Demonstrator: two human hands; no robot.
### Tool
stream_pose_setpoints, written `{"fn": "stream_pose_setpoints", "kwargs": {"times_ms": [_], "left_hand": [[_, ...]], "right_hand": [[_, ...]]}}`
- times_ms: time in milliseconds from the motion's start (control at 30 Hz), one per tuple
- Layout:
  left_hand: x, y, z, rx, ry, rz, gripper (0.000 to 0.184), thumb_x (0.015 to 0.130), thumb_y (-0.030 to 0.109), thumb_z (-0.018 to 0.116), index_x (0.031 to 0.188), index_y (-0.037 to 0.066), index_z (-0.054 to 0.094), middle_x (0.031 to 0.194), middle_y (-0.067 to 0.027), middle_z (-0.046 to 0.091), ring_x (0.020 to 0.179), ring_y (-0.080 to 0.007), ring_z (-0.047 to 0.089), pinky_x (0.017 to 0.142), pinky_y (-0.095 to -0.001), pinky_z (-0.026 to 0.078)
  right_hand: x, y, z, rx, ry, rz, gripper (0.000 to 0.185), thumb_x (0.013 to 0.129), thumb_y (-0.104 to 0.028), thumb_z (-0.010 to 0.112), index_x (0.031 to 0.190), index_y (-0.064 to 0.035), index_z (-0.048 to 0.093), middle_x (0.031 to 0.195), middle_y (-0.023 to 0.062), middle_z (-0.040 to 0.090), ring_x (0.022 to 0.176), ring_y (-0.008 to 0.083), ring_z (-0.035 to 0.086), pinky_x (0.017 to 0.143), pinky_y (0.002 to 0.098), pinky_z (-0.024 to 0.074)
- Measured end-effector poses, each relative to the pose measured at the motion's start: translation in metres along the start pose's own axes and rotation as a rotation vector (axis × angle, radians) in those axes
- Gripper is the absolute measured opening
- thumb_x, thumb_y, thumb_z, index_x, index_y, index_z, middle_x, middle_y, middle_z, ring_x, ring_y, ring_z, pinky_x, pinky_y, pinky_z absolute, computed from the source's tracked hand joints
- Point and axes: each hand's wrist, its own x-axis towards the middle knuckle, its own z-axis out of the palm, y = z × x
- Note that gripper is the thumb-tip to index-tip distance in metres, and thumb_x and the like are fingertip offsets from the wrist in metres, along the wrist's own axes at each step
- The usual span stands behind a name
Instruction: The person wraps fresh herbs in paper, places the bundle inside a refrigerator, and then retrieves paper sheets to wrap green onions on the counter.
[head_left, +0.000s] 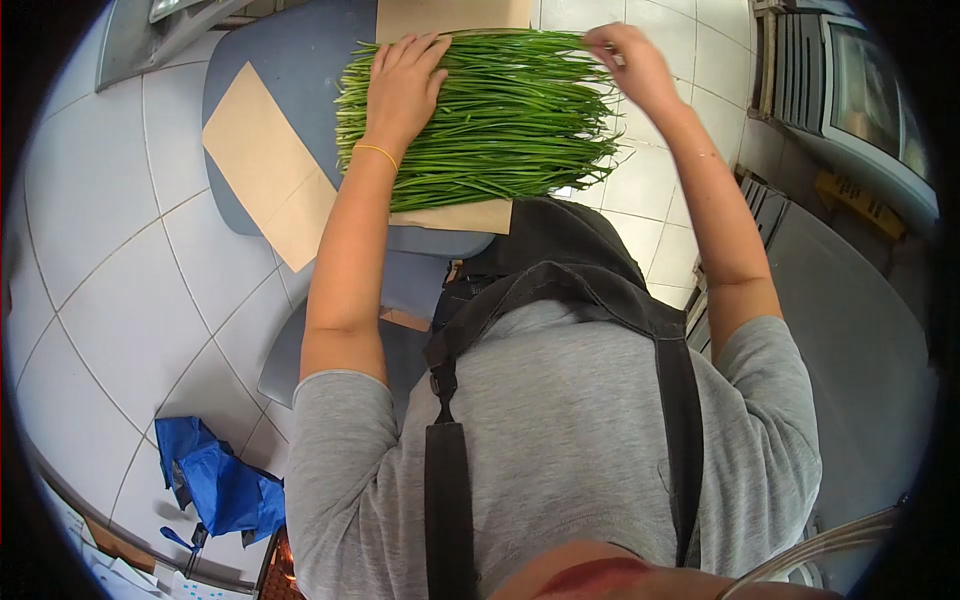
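Observation:
A wide layer of long green garlic chives [500, 130] lies side by side on brown paper over a grey-blue stool seat. Their pale cut ends point left and the thin tips point right. My left hand [405, 85] rests flat on the chives near the pale ends, fingers spread, with a yellow band on the wrist. At the upper right tips, my right hand [630, 62] has its fingers curled in a pinch around chive tips. The exact number of strands between those fingers is too small to make out.
A brown paper sheet [270, 165] lies at the left of the grey-blue seat [290, 60]. White floor tiles [100, 230] surround it. A folded blue umbrella [225, 485] lies at lower left. A glass-fronted appliance [865, 90] stands at the upper right.

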Motion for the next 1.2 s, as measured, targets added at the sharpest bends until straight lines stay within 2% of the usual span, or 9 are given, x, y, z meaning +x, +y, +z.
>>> {"fn": "stream_pose_setpoints", "kwargs": {"times_ms": [167, 233, 433, 767, 1067, 1200], "left_hand": [[0.001, 0.007, -0.007, -0.040, 0.017, 0.057, 0.032, 0.093, 0.016, 0.069, 0.125, 0.017, 0.070, 0.125, -0.0029, 0.067, 0.119, -0.0267, 0.058, 0.105, -0.0424, 0.043], [-0.004, 0.009, -0.007, -0.059, -0.032, 0.038, 0.029, 0.093, 0.016, 0.068, 0.122, 0.016, 0.072, 0.123, -0.0026, 0.067, 0.118, -0.0261, 0.059, 0.104, -0.0420, 0.043], [-0.022, 0.016, -0.005, -0.061, 0.009, 0.031, 0.023, 0.092, 0.014, 0.068, 0.115, 0.014, 0.073, 0.119, -0.0013, 0.068, 0.114, -0.0251, 0.060, 0.100, -0.0407, 0.045], [-0.015, 0.009, -0.011, -0.143, 0.106, 0.009, 0.018, 0.094, 0.014, 0.067, 0.111, 0.012, 0.073, 0.111, -0.0021, 0.071, 0.108, -0.0249, 0.062, 0.097, -0.0403, 0.046], [-0.016, -0.012, -0.008, -0.124, 0.067, 0.056, 0.018, 0.092, 0.013, 0.069, 0.108, 0.012, 0.074, 0.110, -0.0015, 0.070, 0.108, -0.0242, 0.062, 0.094, -0.0405, 0.048], [-0.028, -0.012, -0.008, -0.150, 0.093, 0.081, 0.020, 0.089, 0.010, 0.070, 0.109, 0.012, 0.074, 0.111, -0.0021, 0.069, 0.109, -0.0248, 0.061, 0.093, -0.0402, 0.048]], "right_hand": [[0.017, -0.062, 0.048, 0.061, -0.066, -0.180, 0.016, 0.088, -0.008, 0.069, 0.102, -0.0120, 0.074, 0.096, 0.0078, 0.071, 0.097, 0.0313, 0.067, 0.084, 0.0421, 0.0560], [0.021, -0.067, 0.061, 0.027, -0.065, -0.165, 0.014, 0.089, -0.008, 0.068, 0.100, -0.0120, 0.075, 0.096, 0.0084, 0.071, 0.095, 0.0322, 0.067, 0.083, 0.0429, 0.0562], [0.027, -0.062, 0.070, 0.013, -0.072, -0.015, 0.013, 0.090, -0.011, 0.067, 0.098, -0.0109, 0.077, 0.097, 0.0104, 0.073, 0.094, 0.0339, 0.067, 0.083, 0.0447, 0.0559], [0.026, -0.065, 0.067, 0.044, -0.106, -0.046, 0.015, 0.090, -0.010, 0.070, 0.104, -0.0095, 0.076, 0.099, 0.0096, 0.072, 0.091, 0.0327, 0.067, 0.081, 0.0411, 0.0557], [0.032, -0.078, 0.074, -0.123, -0.095, -0.089, 0.015, 0.089, -0.018, 0.072, 0.103, -0.0149, 0.076, 0.093, 0.0053, 0.070, 0.088, 0.0288, 0.067, 0.076, 0.0410, 0.0554], [0.037, -0.092, 0.076, -0.120, -0.022, -0.059, 0.018, 0.087, -0.017, 0.074, 0.104, -0.0141, 0.075, 0.100, 0.0047, 0.067, 0.094, 0.0300, 0.063, 0.082, 0.0416, 0.0532]]}}
